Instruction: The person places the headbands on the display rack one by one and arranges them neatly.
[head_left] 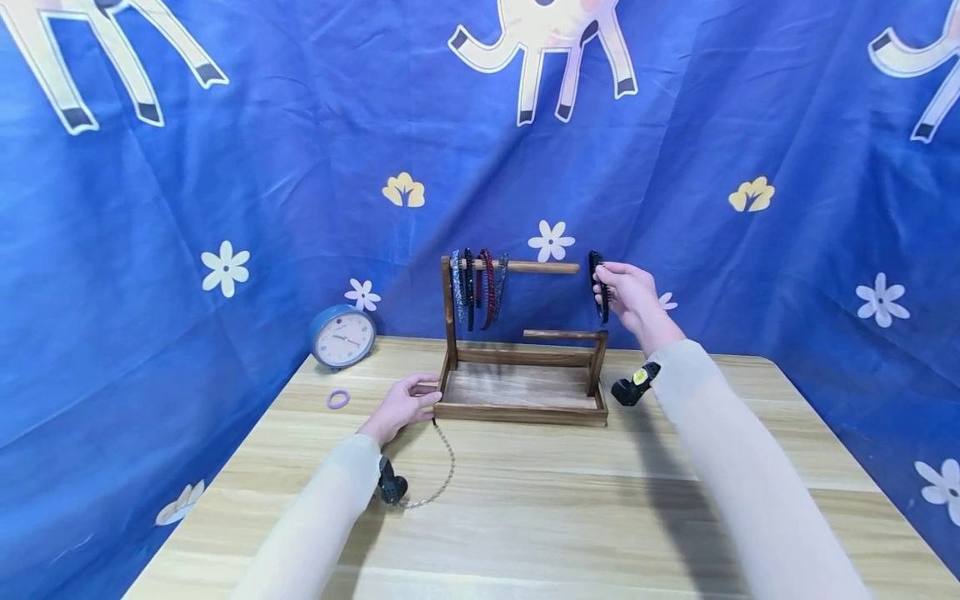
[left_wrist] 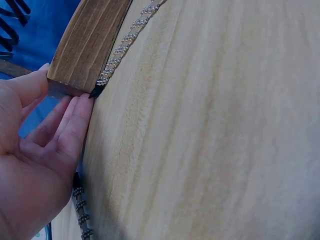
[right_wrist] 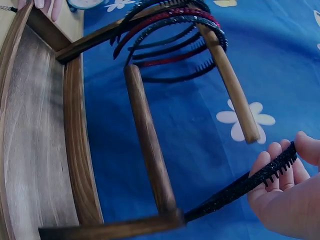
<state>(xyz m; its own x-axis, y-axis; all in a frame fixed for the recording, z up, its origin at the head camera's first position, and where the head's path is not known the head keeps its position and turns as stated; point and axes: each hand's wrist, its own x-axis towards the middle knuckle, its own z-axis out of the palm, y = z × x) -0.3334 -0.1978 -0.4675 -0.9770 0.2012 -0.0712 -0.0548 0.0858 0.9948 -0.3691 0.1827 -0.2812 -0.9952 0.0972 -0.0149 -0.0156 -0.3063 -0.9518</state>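
A black headband with comb teeth [head_left: 597, 287] is pinched between the thumb and fingers of my right hand [head_left: 632, 293]. It is held up just beyond the free end of the wooden stand's upper bar [head_left: 543, 267], apart from it in the right wrist view. On that bar, toward the left post, hang several headbands, among them a glittery blue one [head_left: 458, 287] and a red one [right_wrist: 192, 11]. My left hand [head_left: 405, 407] grips the front left corner of the stand's tray [left_wrist: 82, 50] between thumb and fingers. A beaded headband [head_left: 452, 467] lies on the table by that hand.
A blue round clock [head_left: 343, 337] stands at the table's back left, with a lilac ring [head_left: 338, 399] in front of it. A shorter, lower bar [head_left: 562, 334] rises from the tray's right end. Blue patterned cloth [head_left: 300, 183] hangs behind the table.
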